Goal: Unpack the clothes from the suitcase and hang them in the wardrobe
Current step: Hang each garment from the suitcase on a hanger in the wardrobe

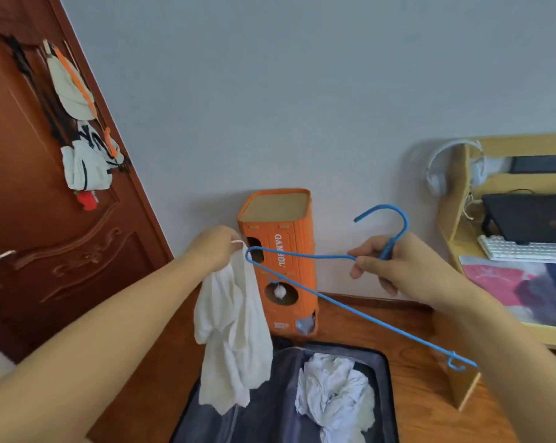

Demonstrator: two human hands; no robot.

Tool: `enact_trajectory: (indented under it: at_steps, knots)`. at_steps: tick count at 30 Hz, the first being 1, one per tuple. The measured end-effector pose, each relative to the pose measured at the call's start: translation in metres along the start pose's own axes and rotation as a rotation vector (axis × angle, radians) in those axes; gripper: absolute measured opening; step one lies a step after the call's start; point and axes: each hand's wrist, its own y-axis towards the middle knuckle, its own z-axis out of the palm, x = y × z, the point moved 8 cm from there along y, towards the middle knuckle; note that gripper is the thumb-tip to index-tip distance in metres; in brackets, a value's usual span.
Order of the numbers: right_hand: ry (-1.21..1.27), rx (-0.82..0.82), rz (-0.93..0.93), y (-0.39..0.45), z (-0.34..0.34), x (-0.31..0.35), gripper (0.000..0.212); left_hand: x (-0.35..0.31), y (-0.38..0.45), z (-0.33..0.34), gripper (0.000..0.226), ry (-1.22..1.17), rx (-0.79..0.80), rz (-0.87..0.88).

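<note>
My left hand point(217, 251) grips the top of a white garment point(235, 334), which hangs down over the open dark suitcase point(270, 410). My right hand point(395, 266) holds a blue wire hanger point(334, 302) at the base of its hook. The hanger's left end touches the garment's top right beside my left hand. A crumpled white piece of clothing point(334, 391) lies inside the suitcase.
An orange box with holes point(279, 260) stands against the wall behind the hanger. At left is a brown wooden door point(46, 235) with bags hanging on it. A desk point(510, 282) with keyboard, laptop and headphones stands at right. The floor is wooden.
</note>
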Motion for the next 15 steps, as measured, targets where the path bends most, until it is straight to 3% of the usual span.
enact_trajectory:
  at_steps: [3, 8, 11, 15]
  knots:
    - [0.015, 0.023, -0.001, 0.002, 0.007, 0.009, 0.013, -0.016, -0.003, -0.008, 0.017, 0.118, 0.005, 0.110]
    - [0.018, 0.038, 0.005, 0.024, 0.045, 0.032, 0.011, -0.042, -0.019, -0.037, 0.014, 0.183, -0.182, 0.239]
    - [-0.097, 0.104, -0.003, 0.034, 0.078, 0.044, 0.016, -0.052, -0.028, -0.038, 0.015, 0.252, -0.180, 0.275]
    - [-0.043, -0.117, 0.017, 0.046, 0.063, 0.040, 0.021, -0.041, -0.041, -0.031, 0.015, 0.373, -0.118, 0.227]
